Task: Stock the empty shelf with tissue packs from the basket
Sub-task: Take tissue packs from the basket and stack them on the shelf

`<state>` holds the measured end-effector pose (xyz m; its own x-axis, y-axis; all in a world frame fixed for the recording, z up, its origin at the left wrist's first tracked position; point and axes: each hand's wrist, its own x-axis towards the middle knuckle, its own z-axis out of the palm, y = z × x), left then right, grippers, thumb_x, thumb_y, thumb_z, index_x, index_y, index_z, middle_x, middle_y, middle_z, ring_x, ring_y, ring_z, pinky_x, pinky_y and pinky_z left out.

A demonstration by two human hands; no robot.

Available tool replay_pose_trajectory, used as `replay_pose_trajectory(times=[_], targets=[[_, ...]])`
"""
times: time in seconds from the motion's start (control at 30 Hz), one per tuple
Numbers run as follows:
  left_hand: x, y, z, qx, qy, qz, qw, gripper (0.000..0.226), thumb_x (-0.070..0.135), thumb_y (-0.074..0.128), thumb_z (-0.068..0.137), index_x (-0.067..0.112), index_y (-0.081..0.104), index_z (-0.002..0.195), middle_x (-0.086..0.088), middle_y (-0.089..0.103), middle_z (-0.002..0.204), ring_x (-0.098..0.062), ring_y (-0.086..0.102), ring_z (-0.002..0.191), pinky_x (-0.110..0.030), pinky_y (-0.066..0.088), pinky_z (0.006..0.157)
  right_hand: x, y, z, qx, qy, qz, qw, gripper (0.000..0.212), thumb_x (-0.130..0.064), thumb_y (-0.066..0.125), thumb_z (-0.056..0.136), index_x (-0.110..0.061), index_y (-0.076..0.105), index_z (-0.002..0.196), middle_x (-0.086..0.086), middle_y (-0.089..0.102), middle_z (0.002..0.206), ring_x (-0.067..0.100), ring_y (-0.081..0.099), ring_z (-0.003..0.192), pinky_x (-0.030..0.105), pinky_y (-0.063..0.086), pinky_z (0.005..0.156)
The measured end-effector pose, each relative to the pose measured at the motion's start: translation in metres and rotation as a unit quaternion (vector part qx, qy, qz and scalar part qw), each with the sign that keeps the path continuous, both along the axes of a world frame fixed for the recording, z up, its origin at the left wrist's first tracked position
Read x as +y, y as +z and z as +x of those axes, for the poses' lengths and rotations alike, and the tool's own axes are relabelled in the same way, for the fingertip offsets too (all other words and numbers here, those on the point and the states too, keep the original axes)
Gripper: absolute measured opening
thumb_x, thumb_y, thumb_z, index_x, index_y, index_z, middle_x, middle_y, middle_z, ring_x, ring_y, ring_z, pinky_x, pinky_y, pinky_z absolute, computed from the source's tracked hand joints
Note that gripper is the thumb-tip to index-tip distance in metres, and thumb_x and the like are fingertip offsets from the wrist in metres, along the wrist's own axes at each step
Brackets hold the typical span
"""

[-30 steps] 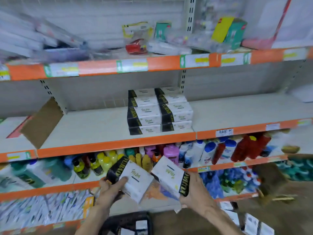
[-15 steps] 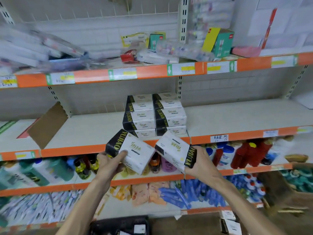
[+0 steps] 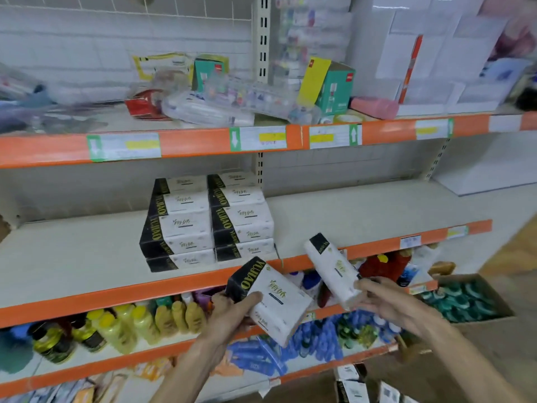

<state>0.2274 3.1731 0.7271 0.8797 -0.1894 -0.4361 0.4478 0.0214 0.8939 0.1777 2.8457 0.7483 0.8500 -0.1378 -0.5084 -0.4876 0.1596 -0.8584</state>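
Head view: the left hand (image 3: 229, 312) has its grip closed on a tissue pack (image 3: 270, 301), thumb across the white face, black end tilted up-left. The right hand (image 3: 386, 303) grasps a second tissue pack (image 3: 331, 269) by its lower end, the pack angled up toward the shelf (image 3: 363, 210). Both packs are held just in front of the orange shelf edge (image 3: 174, 283). Two adjoining stacks of tissue packs (image 3: 209, 222) stand on the shelf, left of the bare area. Bottles (image 3: 139, 321) fill the shelf below.
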Motion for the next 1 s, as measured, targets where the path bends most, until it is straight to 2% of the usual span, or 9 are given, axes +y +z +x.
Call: replay_pose_trajectory(times=[0.07, 0.23, 0.33, 0.5, 0.6, 0.7, 0.83, 0.93, 1.0], targets=[[-0.026, 0.0, 0.004, 0.01, -0.004, -0.001, 1.0, 0.059, 0.034, 0.08, 0.073, 0.012, 0.04, 0.11, -0.009, 0.075, 0.089, -0.026, 0.073, 0.082, -0.032, 0.058, 0.062, -0.023, 0.003, 0.005, 0.005, -0.008, 0.048, 0.999, 0.069, -0.026, 0.097, 0.047, 0.0, 0.065, 0.103, 0.025, 0.07, 0.104, 0.033, 0.069, 0.097, 0.039, 0.058, 0.082], [-0.094, 0.004, 0.018, 0.014, 0.002, -0.012, 1.0, 0.054, 0.034, 0.081, 0.071, 0.012, 0.047, 0.106, -0.009, 0.075, 0.091, -0.03, 0.071, 0.089, -0.051, 0.057, 0.083, -0.074, 0.011, 0.036, 0.059, -0.016, 0.055, 0.997, 0.043, -0.035, 0.063, 0.085, -0.006, 0.061, 0.117, 0.02, 0.07, 0.099, 0.029, 0.065, 0.086, 0.036, 0.054, 0.076], [-0.132, 0.008, 0.028, 0.003, 0.021, -0.034, 0.999, 0.042, 0.026, 0.079, 0.076, 0.005, 0.058, 0.106, -0.009, 0.075, 0.083, -0.025, 0.07, 0.067, -0.04, 0.057, 0.065, -0.104, 0.017, 0.07, 0.118, -0.021, 0.03, 0.992, 0.066, -0.064, 0.046, 0.089, -0.005, 0.065, 0.11, 0.016, 0.068, 0.086, 0.023, 0.061, 0.066, 0.023, 0.046, 0.048], [-0.185, 0.007, 0.049, 0.021, 0.129, -0.033, 0.991, 0.038, 0.029, 0.077, 0.079, 0.012, 0.048, 0.097, -0.003, 0.067, 0.066, -0.024, 0.056, 0.07, -0.028, 0.04, 0.055, -0.154, 0.013, 0.123, 0.153, -0.016, -0.018, 0.988, 0.071, -0.075, 0.032, 0.088, -0.01, 0.061, 0.093, 0.008, 0.065, 0.066, 0.024, 0.064, 0.065, 0.016, 0.036, 0.04], [-0.203, 0.006, 0.067, 0.015, 0.181, -0.019, 0.983, 0.043, 0.032, 0.078, 0.076, 0.006, 0.056, 0.102, -0.012, 0.065, 0.082, -0.019, 0.056, 0.063, -0.027, 0.05, 0.054, -0.167, 0.017, 0.143, 0.13, -0.011, -0.085, 0.988, 0.065, -0.067, 0.033, 0.094, -0.007, 0.06, 0.095, 0.013, 0.068, 0.08, 0.027, 0.066, 0.071, 0.022, 0.042, 0.048], [-0.217, 0.008, 0.081, 0.004, 0.235, -0.036, 0.971, 0.026, 0.019, 0.074, 0.081, 0.005, 0.062, 0.098, -0.015, 0.073, 0.091, -0.024, 0.067, 0.075, -0.041, 0.06, 0.075, -0.177, 0.011, 0.155, 0.094, 0.034, -0.213, 0.972, 0.053, -0.057, 0.038, 0.097, -0.008, 0.06, 0.1, 0.011, 0.068, 0.087, 0.027, 0.067, 0.073, 0.031, 0.052, 0.06], [-0.237, 0.008, 0.096, 0.014, 0.277, -0.057, 0.959, 0.013, 0.012, 0.071, 0.084, 0.007, 0.063, 0.093, -0.009, 0.071, 0.09, -0.019, 0.066, 0.075, -0.026, 0.058, 0.059, -0.185, 0.003, 0.172, -0.042, 0.094, -0.447, 0.889, 0.044, -0.047, 0.051, 0.095, -0.005, 0.056, 0.079, 0.01, 0.059, 0.074, 0.024, 0.06, 0.069, 0.039, 0.051, 0.071], [-0.244, 0.003, 0.109, 0.033, 0.308, -0.063, 0.949, 0.025, 0.01, 0.073, 0.082, 0.002, 0.061, 0.102, -0.012, 0.069, 0.096, -0.019, 0.066, 0.079, -0.03, 0.06, 0.069, -0.181, 0.002, 0.188, -0.118, 0.179, -0.489, 0.846, 0.079, -0.053, 0.07, 0.074, -0.014, 0.04, 0.136, 0.009, 0.046, 0.129, 0.027, 0.04, 0.125, 0.038, 0.037, 0.098], [-0.245, -0.004, 0.12, 0.053, 0.294, -0.046, 0.953, 0.027, 0.014, 0.073, 0.083, 0.0, 0.06, 0.103, -0.014, 0.068, 0.096, -0.021, 0.067, 0.076, -0.036, 0.06, 0.077, -0.175, 0.001, 0.195, -0.134, 0.287, -0.52, 0.793, 0.105, -0.05, 0.077, 0.065, -0.028, 0.017, 0.149, 0.0, 0.027, 0.147, 0.024, 0.02, 0.138, 0.043, 0.023, 0.11]])
